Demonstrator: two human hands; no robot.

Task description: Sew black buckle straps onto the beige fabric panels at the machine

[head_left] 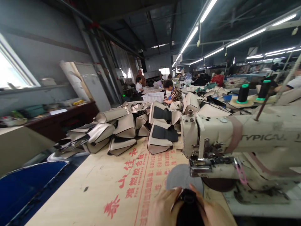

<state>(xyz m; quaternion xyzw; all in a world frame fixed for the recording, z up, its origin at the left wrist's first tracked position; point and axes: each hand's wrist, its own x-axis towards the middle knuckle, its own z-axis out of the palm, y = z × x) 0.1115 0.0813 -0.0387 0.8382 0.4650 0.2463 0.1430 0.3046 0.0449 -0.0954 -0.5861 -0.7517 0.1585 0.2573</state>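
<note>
At the bottom of the head view, my left hand [166, 205] is closed on the left edge of a dark black piece [190, 208]. My right hand [213, 212] grips the same piece from the other side, its thumb side toward the machine. Blur and the frame edge hide the exact kind of the piece. Just beyond my fingers lies a round grey disc [177, 175] on the plywood table [94, 188]. To the right stands a sewing machine [235, 135], its narrow arm and needle area close to my right hand.
Beige and black sewn pieces [124, 125] are heaped along the table's far side. A pink-handled tool [241, 174] rests against the machine arm. Black thread spools [243, 94] stand behind the machine. A blue-lined bin [30, 188] is at left. A co-worker [174, 91] sits beyond the heap.
</note>
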